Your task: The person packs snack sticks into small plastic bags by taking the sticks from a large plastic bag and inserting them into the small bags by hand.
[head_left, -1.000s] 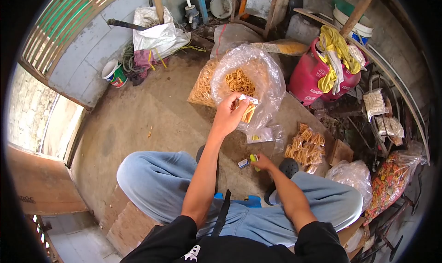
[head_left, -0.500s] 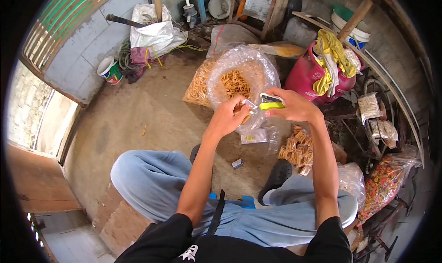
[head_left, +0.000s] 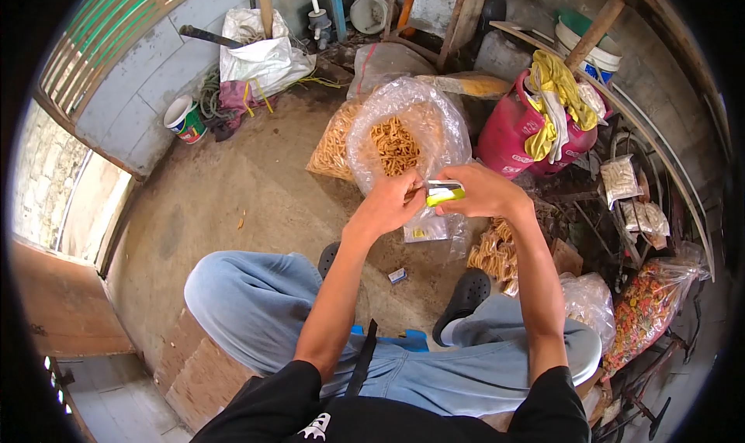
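Observation:
My right hand (head_left: 485, 191) is closed on a yellow-green stapler (head_left: 445, 194), whose jaws reach the fingertips of my left hand (head_left: 390, 204). Those left fingers are pinched on a small snack packet, now mostly hidden behind them. Just beyond both hands stands a large open plastic bag (head_left: 454, 125) with brown stick snacks (head_left: 394, 144) inside. Flat clear packets (head_left: 427, 230) lie on the floor below the hands. A small blue-and-white box (head_left: 397, 275) rests between my feet. Filled snack packets (head_left: 495, 253) are heaped under my right forearm.
Pink gas cylinders (head_left: 504, 136) draped with a yellow cloth (head_left: 570, 94) stand at the right. A bag of colourful packets (head_left: 650, 307) leans at the lower right. White sack (head_left: 260, 63) and small bucket (head_left: 184, 119) are at the back left.
My right hand has lifted the stapler from the floor beside the small box and brought it against my left hand. My left hand, with the packet, has come slightly lower.

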A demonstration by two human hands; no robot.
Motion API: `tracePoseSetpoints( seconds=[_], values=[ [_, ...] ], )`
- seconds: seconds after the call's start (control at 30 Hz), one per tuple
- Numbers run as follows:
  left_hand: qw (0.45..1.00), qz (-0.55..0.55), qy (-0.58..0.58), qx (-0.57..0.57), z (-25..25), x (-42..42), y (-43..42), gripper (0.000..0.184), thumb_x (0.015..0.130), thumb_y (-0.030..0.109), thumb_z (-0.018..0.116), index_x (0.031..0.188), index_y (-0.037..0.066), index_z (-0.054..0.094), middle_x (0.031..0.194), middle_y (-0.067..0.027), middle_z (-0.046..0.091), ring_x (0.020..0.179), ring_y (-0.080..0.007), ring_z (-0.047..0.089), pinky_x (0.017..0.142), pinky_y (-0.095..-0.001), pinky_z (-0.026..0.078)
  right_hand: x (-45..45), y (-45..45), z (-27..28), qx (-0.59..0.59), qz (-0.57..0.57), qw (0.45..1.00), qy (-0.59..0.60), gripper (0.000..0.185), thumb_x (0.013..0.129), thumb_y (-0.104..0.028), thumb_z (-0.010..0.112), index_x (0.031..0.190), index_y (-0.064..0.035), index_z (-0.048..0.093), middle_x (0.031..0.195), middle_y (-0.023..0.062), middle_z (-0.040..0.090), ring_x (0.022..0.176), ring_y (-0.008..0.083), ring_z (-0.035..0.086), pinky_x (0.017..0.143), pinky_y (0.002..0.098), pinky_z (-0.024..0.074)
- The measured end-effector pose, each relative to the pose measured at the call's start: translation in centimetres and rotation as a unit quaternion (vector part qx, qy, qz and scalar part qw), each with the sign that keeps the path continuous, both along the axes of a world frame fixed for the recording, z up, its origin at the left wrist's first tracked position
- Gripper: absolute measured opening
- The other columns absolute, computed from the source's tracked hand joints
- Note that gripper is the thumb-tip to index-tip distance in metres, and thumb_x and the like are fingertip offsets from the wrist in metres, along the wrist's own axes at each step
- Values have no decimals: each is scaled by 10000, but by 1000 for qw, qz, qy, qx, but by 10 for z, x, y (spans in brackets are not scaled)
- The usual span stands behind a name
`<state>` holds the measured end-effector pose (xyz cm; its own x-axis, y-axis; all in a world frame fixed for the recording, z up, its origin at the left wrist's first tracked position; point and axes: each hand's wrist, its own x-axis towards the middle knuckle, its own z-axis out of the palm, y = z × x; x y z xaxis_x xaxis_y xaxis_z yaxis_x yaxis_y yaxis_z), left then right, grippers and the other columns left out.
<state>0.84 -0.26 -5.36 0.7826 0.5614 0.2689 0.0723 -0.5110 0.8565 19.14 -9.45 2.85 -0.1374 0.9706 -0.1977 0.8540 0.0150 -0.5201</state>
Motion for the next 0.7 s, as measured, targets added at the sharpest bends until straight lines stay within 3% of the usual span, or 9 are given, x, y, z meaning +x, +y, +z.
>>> tracePoseSetpoints(
  seconds=[0.2, 0.27, 0.4, 0.7],
  values=[
    [1000, -3, 11, 25, 4, -1, -2, 157, 846, 103, 604, 903, -17, 520, 714, -167, 596, 606, -266, 580, 566, -363, 435, -3, 0, -1, 24, 14, 1000, 8, 435, 743, -331, 740, 991, 0, 605, 812, 192, 641, 772, 345, 617, 669, 400, 455],
    [999, -11, 16, 44, 4, -2, -1, 158, 837, 96, 613, 908, -14, 524, 732, -188, 602, 629, -317, 594, 572, -378, 439, -3, 1, -3, 22, 13, 1000, 7, 427, 741, -330, 741, 974, 1, 606, 804, 188, 641, 767, 342, 617, 662, 398, 453],
    [999, -13, -3, 40, -4, -1, 1, 161, 832, 93, 621, 909, -16, 532, 736, -198, 606, 642, -334, 604, 576, -388, 443, -6, 1, -2, -26, -6, 1000, -15, 378, 744, -322, 723, 980, -48, 613, 853, 177, 652, 836, 357, 616, 698, 419, 462],
    [997, -26, 1, 70, -6, -3, 2, 155, 816, 72, 628, 908, -26, 552, 727, -203, 603, 656, -363, 600, 574, -406, 445, -7, 1, -11, 1, 4, 1000, -27, 352, 755, -321, 713, 951, -48, 611, 827, 175, 646, 818, 357, 614, 685, 425, 457]
  ],
)
